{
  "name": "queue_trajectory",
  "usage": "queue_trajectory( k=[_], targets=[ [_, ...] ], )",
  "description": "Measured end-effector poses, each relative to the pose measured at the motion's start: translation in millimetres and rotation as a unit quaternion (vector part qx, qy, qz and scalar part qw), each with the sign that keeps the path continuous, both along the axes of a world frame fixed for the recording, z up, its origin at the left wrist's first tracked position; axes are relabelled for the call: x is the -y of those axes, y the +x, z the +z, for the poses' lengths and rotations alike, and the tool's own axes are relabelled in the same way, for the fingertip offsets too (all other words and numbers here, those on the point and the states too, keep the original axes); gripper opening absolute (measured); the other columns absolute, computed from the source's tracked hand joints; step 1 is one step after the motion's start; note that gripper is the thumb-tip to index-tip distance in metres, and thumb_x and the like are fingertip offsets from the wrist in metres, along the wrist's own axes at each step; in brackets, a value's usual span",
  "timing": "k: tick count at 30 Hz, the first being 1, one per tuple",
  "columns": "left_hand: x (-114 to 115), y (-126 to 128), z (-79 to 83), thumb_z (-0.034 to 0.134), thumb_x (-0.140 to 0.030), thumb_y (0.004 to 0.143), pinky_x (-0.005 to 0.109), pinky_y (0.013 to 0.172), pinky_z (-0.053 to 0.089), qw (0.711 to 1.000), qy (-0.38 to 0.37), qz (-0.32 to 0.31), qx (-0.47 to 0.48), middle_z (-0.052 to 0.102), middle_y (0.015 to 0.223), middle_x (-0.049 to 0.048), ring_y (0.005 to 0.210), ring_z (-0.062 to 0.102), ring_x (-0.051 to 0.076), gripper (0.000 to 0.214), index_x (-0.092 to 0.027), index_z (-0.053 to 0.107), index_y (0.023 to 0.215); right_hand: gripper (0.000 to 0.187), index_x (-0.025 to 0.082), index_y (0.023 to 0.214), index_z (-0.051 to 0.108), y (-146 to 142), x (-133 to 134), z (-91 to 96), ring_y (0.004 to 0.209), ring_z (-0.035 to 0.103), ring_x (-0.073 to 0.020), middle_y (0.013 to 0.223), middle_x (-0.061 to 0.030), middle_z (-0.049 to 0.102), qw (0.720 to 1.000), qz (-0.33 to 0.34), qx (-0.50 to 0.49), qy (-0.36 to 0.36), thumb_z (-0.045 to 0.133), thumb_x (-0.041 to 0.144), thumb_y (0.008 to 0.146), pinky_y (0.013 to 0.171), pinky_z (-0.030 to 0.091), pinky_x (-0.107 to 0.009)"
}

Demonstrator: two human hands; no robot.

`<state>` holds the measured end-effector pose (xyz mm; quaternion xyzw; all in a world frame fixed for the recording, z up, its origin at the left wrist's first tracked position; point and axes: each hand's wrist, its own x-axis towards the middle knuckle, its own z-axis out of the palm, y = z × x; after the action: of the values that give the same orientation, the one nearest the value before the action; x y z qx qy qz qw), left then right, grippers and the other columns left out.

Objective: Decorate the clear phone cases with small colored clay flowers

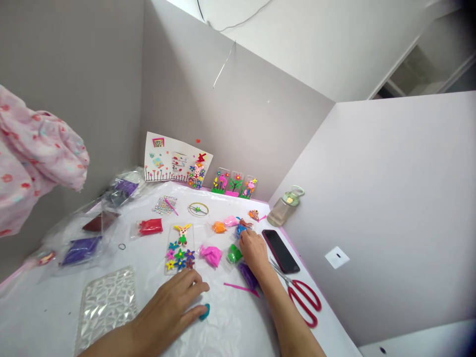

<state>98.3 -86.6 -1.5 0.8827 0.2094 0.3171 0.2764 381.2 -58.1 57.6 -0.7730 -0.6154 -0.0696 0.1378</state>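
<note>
Presently, left hand (174,307) lies spread, thumb against teal clay lump (204,311); right hand (255,250) touches blue clay packet (241,231), grip unclear.

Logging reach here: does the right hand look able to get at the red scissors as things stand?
Probably yes. The right hand rests among clay bags, and the red scissors lie uncovered just beside its forearm, with nothing between.
</note>
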Motion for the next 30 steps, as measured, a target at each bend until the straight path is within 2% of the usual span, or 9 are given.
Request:
queue_trajectory(
  k=[3, 6, 10, 12, 16, 23, 26, 28, 30],
  targets=[
    [2.7, -1.8, 9.1, 0.057, -0.024, 0.104, 0.029, 0.097, 0.05, 0.997, 0.004, 0.006, 0.074, 0.068, 0.114, 0.0007, 0.108, 0.065, 0.02, 0.023, -0.034, 0.063, 0.123, 0.018, 0.017, 0.085, 0.064, 1.6, 8.0, 12.7, 0.093, 0.066, -0.0228, 0.097, -0.0123, 0.071, 0.995, 0.007, -0.067, 0.069, 0.049, 0.015, 0.096, 0.083, 0.046, -0.03],
    [7.9, -3.9, 24.5, 0.055, -0.032, 0.106, 0.028, 0.099, 0.051, 0.989, -0.064, 0.044, 0.127, 0.07, 0.112, 0.0, 0.107, 0.066, 0.019, 0.015, -0.033, 0.064, 0.118, 0.024, 0.018, 0.092, 0.062, -13.2, 27.0, 28.5, 0.078, 0.067, -0.0196, 0.089, -0.0086, 0.071, 0.981, 0.04, -0.153, 0.112, 0.044, 0.029, 0.102, 0.072, 0.05, -0.028],
    [10.5, -3.1, 40.0, 0.061, -0.04, 0.102, 0.03, 0.1, 0.055, 0.956, -0.211, 0.087, 0.182, 0.068, 0.111, 0.0013, 0.111, 0.067, 0.02, 0.014, -0.029, 0.058, 0.11, 0.022, 0.019, 0.087, 0.06, -65.6, 57.0, 37.1, 0.062, 0.064, -0.0149, 0.071, -0.0012, 0.065, 0.953, 0.121, -0.254, 0.114, 0.047, 0.029, 0.102, 0.061, 0.05, -0.023],
    [8.6, -1.8, 43.2, 0.063, -0.041, 0.099, 0.032, 0.105, 0.054, 0.943, -0.236, 0.09, 0.215, 0.065, 0.111, 0.0017, 0.112, 0.065, 0.02, 0.017, -0.028, 0.056, 0.107, 0.016, 0.02, 0.082, 0.059, -94.7, 68.9, 34.7, 0.065, 0.064, -0.0143, 0.074, -0.0013, 0.065, 0.912, 0.207, -0.318, 0.156, 0.056, 0.024, 0.098, 0.062, 0.049, -0.023],
    [3.8, -1.4, 49.1, 0.057, -0.036, 0.1, 0.031, 0.1, 0.054, 0.939, -0.244, 0.084, 0.226, 0.062, 0.105, 0.0017, 0.107, 0.063, 0.019, 0.012, -0.025, 0.058, 0.095, 0.017, 0.021, 0.081, 0.053, -129.0, 80.7, 24.9, 0.064, 0.057, -0.0123, 0.073, -0.0001, 0.06, 0.895, 0.31, -0.215, 0.237, 0.056, 0.011, 0.094, 0.059, 0.041, -0.022],
    [1.1, -1.8, 58.8, 0.059, -0.03, 0.086, 0.026, 0.073, 0.054, 0.915, -0.335, 0.074, 0.213, 0.059, 0.081, -0.0023, 0.076, 0.062, 0.016, 0.011, -0.023, 0.052, 0.083, 0.018, 0.023, 0.084, 0.05, -133.8, 83.1, 17.7, 0.06, 0.051, -0.0139, 0.069, 0.0007, 0.056, 0.883, 0.337, -0.166, 0.282, 0.055, 0.006, 0.089, 0.056, 0.034, -0.026],
    [-2.8, -5.1, 59.3, 0.061, -0.029, 0.085, 0.024, 0.069, 0.05, 0.912, -0.337, 0.079, 0.221, 0.055, 0.077, -0.0039, 0.074, 0.06, 0.015, 0.011, -0.023, 0.051, 0.083, 0.016, 0.023, 0.09, 0.054, -127.4, 83.2, 25.3, 0.069, 0.057, -0.0158, 0.076, -0.0014, 0.062, 0.882, 0.343, -0.168, 0.275, 0.057, 0.008, 0.094, 0.063, 0.042, -0.027],
    [-6.8, -8.8, 60.3, 0.061, -0.035, 0.09, 0.024, 0.07, 0.049, 0.913, -0.335, 0.072, 0.223, 0.056, 0.079, -0.0033, 0.075, 0.058, 0.015, 0.014, -0.023, 0.055, 0.086, 0.01, 0.023, 0.104, 0.06, -119.0, 83.2, 32.4, 0.091, 0.065, -0.0209, 0.099, -0.0071, 0.07, 0.885, 0.352, -0.168, 0.254, 0.065, 0.019, 0.097, 0.081, 0.051, -0.033],
    [-10.9, -11.7, 62.0, 0.061, -0.044, 0.094, 0.025, 0.07, 0.048, 0.911, -0.347, 0.051, 0.217, 0.058, 0.079, -0.0029, 0.074, 0.058, 0.015, 0.022, -0.022, 0.059, 0.091, 0.039, 0.024, 0.127, 0.059, -109.2, 83.0, 38.5, 0.122, 0.06, -0.0276, 0.131, -0.0135, 0.064, 0.891, 0.352, -0.191, 0.214, 0.077, 0.035, 0.094, 0.102, 0.05, -0.042]
  ],
)
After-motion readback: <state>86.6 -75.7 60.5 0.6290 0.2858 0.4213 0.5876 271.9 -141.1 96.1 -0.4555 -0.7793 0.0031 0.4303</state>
